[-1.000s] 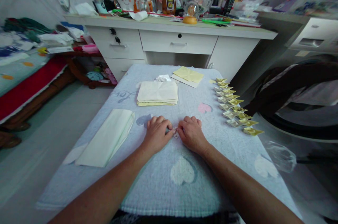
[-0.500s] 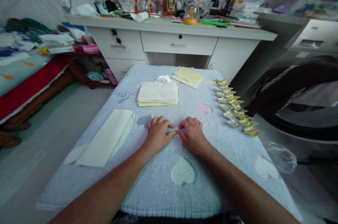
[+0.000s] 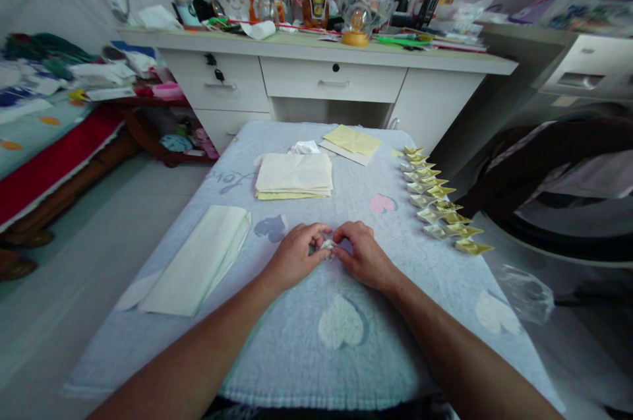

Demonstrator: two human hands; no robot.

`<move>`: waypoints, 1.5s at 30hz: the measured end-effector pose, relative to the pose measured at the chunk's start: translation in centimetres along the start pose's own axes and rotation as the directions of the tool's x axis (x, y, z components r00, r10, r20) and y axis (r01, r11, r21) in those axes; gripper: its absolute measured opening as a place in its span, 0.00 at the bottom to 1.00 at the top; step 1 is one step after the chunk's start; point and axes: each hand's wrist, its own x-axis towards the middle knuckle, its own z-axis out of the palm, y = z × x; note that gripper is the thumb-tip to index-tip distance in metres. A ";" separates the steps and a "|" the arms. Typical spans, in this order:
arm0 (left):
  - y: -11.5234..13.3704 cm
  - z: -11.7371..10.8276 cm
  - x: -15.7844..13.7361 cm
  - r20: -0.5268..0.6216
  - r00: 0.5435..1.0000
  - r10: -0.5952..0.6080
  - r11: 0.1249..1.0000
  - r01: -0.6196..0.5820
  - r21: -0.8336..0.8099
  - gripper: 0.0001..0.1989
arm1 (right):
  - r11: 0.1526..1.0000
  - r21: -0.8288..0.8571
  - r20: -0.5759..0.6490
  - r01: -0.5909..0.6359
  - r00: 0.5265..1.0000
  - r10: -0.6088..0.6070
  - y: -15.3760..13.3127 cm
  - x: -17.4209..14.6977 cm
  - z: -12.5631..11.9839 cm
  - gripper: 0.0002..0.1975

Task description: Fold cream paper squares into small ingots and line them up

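Observation:
Between my two hands, at the middle of the cloth-covered table [image 3: 297,354], is a small piece of folded white paper [image 3: 327,245], largely hidden by my fingers. My left hand [image 3: 299,250] pinches it from the left with thumb and fingers. From the right, my right hand [image 3: 363,250] grips its other side, thumb below and fingers curled above. Beyond my hands lies a stack of square paper sheets [image 3: 294,173], cream on top and yellow beneath. Rows of small folded paper boats [image 3: 438,192], yellow and whitish, line the table's right side.
A folded pale green paper [image 3: 198,262] lies on the left. Yellow and white sheets [image 3: 351,141] and a crumpled white tissue [image 3: 304,147] are near the far edge. Behind stands a cluttered white desk [image 3: 336,54]; a washing machine [image 3: 583,84] is at right.
The fingers of my left hand have curled in closer, and both hands have shifted slightly about the folded paper, which shows a little more. The view has moved slightly.

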 end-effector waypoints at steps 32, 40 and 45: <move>0.8 -0.8 -0.2 -0.024 1.000 -0.017 0.982 0.013 -0.189 0.06 | 0.885 0.465 -0.013 -0.011 1.000 0.019 0.0 0.2 -0.1 0.08; 1.1 -0.6 -0.9 -0.152 0.964 0.220 0.970 -0.200 0.136 0.04 | 0.876 0.472 -0.034 -0.102 0.990 0.134 -0.4 0.4 -0.2 0.06; 1.1 -0.2 -1.2 -0.170 0.909 0.382 0.894 -0.316 0.319 0.05 | 0.861 0.491 -0.018 -0.131 0.987 0.160 -0.5 0.5 0.0 0.06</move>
